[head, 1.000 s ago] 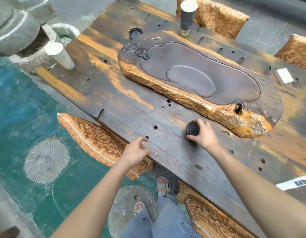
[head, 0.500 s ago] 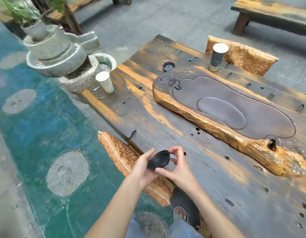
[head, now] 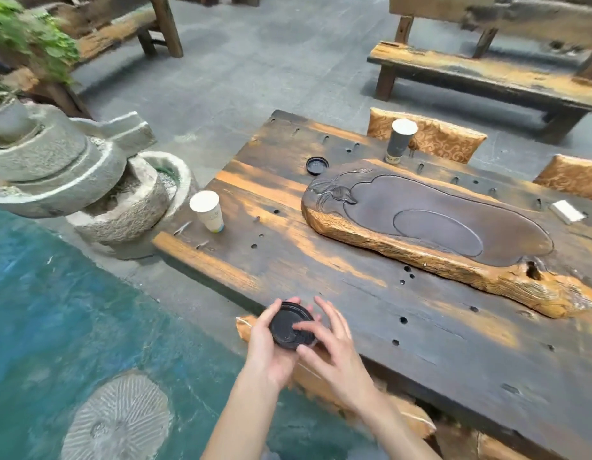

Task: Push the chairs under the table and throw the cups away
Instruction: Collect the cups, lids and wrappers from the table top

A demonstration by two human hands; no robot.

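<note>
Over the near edge of the table (head: 321,260), the left hand (head: 268,353) cradles a black lid (head: 288,330), its fingers curled round the far rim. The right hand (head: 338,360) is spread with straight fingers. Its index finger lies across the lid's top and its thumb sits at the near rim. Raised marks on the lid are too blurred to read.

A white paper cup (head: 206,210) stands upright near the table's left end, close to the corner. It has a green and blue print at its base, too small to read. A dark grey cup (head: 399,141) stands upright at the far edge with a pale label band round its foot, also illegible. A second lid (head: 317,166) lies flat on the wood between the 2 cups. A small white box (head: 567,212) shows no readable writing.

A carved wooden tea tray (head: 437,224) fills the middle of the table, and bare planks run between it and the hands. Directly below the hands, a brocade chair (head: 243,327) sits at the near edge, partly under the tabletop. At the far edge stand a first chair back (head: 444,144), just behind the grey cup, and a second chair back (head: 577,177). Grey paving (head: 254,61) lies open beyond the table's left end, up to a long bench (head: 487,71). A stone mill basin (head: 72,180) stands just beside the left corner, above a teal floor (head: 55,310).
</note>
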